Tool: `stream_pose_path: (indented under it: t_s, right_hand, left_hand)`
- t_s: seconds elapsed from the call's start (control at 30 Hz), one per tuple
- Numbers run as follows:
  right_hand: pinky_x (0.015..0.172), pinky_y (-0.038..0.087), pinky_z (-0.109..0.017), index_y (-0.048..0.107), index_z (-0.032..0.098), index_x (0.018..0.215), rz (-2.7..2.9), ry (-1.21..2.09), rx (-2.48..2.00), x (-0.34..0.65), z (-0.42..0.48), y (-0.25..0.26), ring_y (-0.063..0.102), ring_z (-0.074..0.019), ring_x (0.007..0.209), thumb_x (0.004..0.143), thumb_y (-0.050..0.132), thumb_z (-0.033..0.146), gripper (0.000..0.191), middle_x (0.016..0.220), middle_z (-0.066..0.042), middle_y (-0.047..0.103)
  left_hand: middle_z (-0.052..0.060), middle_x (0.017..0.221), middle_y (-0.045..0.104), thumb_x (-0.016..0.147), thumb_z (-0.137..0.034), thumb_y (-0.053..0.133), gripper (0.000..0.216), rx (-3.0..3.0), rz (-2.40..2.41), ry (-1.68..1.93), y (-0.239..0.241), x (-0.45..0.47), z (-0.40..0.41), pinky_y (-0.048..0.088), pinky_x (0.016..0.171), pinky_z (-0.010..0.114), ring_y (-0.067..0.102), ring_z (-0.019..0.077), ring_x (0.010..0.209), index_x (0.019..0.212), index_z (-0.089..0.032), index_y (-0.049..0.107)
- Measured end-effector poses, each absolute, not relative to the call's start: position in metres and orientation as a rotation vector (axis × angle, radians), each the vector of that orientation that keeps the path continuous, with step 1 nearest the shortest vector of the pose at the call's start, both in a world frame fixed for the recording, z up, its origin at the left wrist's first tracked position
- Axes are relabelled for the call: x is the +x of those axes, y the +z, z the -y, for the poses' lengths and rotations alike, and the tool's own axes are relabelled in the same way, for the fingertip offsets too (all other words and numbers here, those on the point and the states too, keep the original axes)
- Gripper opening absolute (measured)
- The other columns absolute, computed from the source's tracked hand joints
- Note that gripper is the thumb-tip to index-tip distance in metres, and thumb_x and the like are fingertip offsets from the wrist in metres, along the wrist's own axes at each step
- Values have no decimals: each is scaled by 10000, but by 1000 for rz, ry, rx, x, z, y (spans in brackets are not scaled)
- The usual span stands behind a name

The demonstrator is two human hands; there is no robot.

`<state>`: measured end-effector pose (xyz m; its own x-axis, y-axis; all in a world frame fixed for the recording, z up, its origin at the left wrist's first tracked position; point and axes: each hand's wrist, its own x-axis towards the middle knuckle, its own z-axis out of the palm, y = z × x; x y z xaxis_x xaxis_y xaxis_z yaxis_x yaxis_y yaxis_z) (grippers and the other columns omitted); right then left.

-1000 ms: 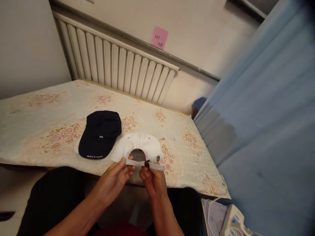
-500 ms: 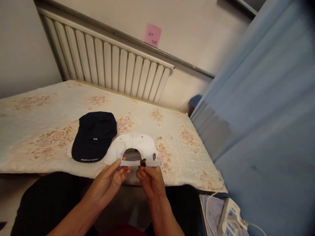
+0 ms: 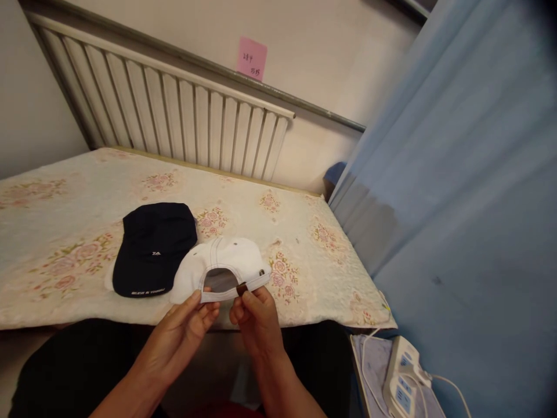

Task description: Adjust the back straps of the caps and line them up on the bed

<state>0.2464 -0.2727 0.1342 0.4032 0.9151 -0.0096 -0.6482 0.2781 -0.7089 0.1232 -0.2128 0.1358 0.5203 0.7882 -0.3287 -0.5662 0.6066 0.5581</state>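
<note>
A white baseball cap (image 3: pixel 237 252) is held at the near edge of the bed, its back opening facing me. My left hand (image 3: pixel 185 325) is closed on the left end of the cap's strap, thumb on top. My right hand (image 3: pixel 256 316) pinches the strap (image 3: pixel 256 283) beside its brown buckle (image 3: pixel 241 288); the strap's free end points right toward a small metal eyelet on the cap. A dark navy baseball cap (image 3: pixel 159 244) with white lettering on its brim lies on the bed, to the left of the white one.
A floral bedspread (image 3: pixel 243 200) covers the bed. Behind it are a radiator (image 3: pixel 174 110) and a pink note (image 3: pixel 251 58) on the wall. A blue curtain (image 3: pixel 470 203) hangs at right, with a power strip (image 3: pixel 402 377) and cables below it. My dark-clothed knees are under the bed's edge.
The strap's free end has tilted upward at the right, nearer the eyelet, and my right hand has shifted along with it. The whole view has swung slightly to the right.
</note>
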Motion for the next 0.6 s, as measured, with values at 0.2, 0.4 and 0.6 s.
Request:
stream_pose_path:
  t_s: [0.2,0.4,0.6]
  right_hand:
    - [435,314,-200,586,161,805,423,1089,-714,243,273,135,358,-51,431,712,716,294,207,537,69,469]
    - [446,307,-200,575,174,770,370,1098,-682,242,275,137,350,-55,443,717,704,292,183,537,64,469]
    - [446,290,-201,577,179,750,348,1092,-657,241,274,136,342,-49,444,709,706,265,160,553,66,458]
  left_hand:
    - [10,872,738,710,-131,740,221,439,-575,832,136,124,214,586,664,244,680,146,714,923,-167,693]
    - [50,840,734,728,-121,722,172,433,-565,821,131,123,213,583,693,261,684,157,716,898,-133,697]
    - [21,812,732,698,-125,749,188,420,-574,822,129,122,213,580,668,247,677,148,697,876,-157,696]
